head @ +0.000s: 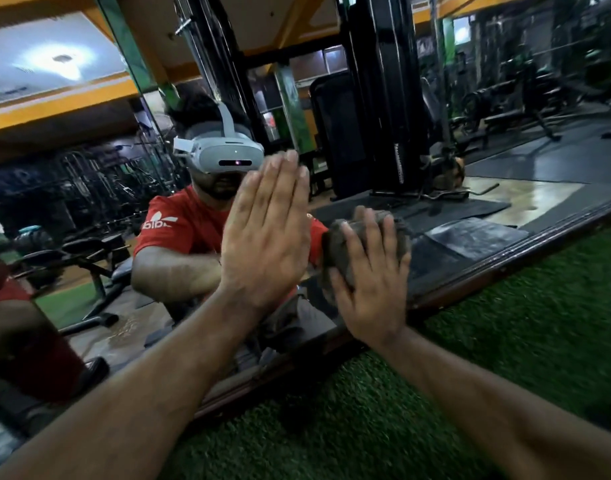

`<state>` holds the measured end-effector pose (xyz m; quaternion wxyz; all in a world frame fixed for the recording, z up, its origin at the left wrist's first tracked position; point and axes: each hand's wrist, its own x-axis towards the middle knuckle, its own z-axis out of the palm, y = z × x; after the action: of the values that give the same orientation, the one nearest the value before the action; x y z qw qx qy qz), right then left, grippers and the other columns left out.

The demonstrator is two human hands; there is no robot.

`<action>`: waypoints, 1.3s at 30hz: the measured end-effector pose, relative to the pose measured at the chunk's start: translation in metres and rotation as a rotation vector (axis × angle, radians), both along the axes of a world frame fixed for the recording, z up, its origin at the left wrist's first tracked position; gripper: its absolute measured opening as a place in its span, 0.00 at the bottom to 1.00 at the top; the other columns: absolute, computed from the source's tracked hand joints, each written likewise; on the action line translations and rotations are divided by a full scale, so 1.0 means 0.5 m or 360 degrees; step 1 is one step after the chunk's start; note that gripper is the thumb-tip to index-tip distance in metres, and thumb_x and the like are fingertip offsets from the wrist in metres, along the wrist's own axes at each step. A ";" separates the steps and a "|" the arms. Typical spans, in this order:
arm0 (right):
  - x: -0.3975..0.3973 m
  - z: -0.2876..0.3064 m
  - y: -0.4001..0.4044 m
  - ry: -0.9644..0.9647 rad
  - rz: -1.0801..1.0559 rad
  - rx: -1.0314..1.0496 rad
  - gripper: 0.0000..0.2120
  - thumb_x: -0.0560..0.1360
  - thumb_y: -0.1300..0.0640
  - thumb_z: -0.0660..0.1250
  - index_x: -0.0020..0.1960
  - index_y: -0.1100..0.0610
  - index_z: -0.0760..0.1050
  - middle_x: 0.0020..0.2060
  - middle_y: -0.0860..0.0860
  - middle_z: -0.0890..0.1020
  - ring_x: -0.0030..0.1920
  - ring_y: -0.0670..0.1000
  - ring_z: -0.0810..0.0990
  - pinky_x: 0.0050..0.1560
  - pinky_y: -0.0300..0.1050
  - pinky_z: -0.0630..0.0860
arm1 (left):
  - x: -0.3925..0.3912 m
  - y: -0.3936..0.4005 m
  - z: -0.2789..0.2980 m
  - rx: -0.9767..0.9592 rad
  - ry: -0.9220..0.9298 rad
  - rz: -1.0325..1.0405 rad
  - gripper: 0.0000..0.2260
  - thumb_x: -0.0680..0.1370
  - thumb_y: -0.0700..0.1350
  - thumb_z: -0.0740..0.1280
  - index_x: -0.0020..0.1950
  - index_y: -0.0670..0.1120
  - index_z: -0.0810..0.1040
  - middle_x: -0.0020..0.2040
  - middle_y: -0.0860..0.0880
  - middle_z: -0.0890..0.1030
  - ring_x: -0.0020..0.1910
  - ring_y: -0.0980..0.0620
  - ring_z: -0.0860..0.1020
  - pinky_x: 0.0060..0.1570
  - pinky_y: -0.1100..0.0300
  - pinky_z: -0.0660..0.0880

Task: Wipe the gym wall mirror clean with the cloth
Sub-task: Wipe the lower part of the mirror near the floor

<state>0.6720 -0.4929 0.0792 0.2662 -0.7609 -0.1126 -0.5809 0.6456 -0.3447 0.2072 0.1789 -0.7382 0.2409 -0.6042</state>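
Observation:
The wall mirror point(435, 174) fills the upper part of the head view and stands tilted in the frame. Its dark wooden bottom frame point(498, 271) runs diagonally just above the floor. My left hand point(262, 237) lies flat against the glass, fingers together and pointing up, holding nothing. To its right, my right hand point(370, 282) presses a bunched grey-brown cloth point(335, 251) onto the glass low down, close to the bottom frame. The cloth shows above and left of my fingers. The glass reflects a person in a red shirt wearing a headset.
Green artificial turf point(470, 358) covers the floor below the mirror. The glass reflects black gym machines, benches, dark mats and an orange-trimmed ceiling. A red shape in reflection sits at the far left edge.

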 end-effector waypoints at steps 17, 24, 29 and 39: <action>0.047 0.355 -0.029 -0.0453 0.0019 -0.0413 0.24 0.84 0.46 0.58 0.78 0.51 0.71 0.80 0.53 0.67 0.82 0.58 0.60 0.78 0.68 0.56 | 0.003 -0.001 0.027 -0.0095 0.0101 0.0051 0.32 0.78 0.42 0.68 0.79 0.33 0.60 0.80 0.35 0.59 0.80 0.39 0.57 0.78 0.42 0.58; 0.052 0.432 -0.053 -0.0314 -0.0097 -0.0095 0.27 0.84 0.43 0.57 0.80 0.50 0.67 0.82 0.53 0.64 0.83 0.58 0.58 0.78 0.68 0.55 | -0.022 -0.019 0.093 -0.0317 0.0090 -0.0095 0.27 0.80 0.41 0.59 0.78 0.34 0.63 0.79 0.36 0.62 0.80 0.39 0.59 0.78 0.42 0.57; 0.066 0.356 -0.103 -0.0506 0.0000 -0.0400 0.27 0.83 0.42 0.57 0.78 0.51 0.71 0.80 0.53 0.68 0.82 0.58 0.61 0.75 0.70 0.59 | 0.003 -0.023 0.079 -0.0323 0.0073 -0.0021 0.25 0.84 0.44 0.58 0.79 0.34 0.60 0.80 0.36 0.58 0.81 0.40 0.55 0.80 0.43 0.53; 0.055 0.229 -0.070 -0.0250 -0.0089 0.0095 0.29 0.84 0.39 0.54 0.80 0.52 0.68 0.81 0.54 0.65 0.82 0.58 0.59 0.76 0.70 0.58 | -0.004 -0.045 0.028 -0.0319 0.0214 -0.0197 0.25 0.85 0.45 0.44 0.78 0.36 0.63 0.80 0.37 0.59 0.81 0.40 0.56 0.79 0.43 0.54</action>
<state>0.6994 -0.5277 0.1935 0.2629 -0.7076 -0.0944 -0.6490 0.6438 -0.3672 0.2214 0.0501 -0.7748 0.2359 -0.5844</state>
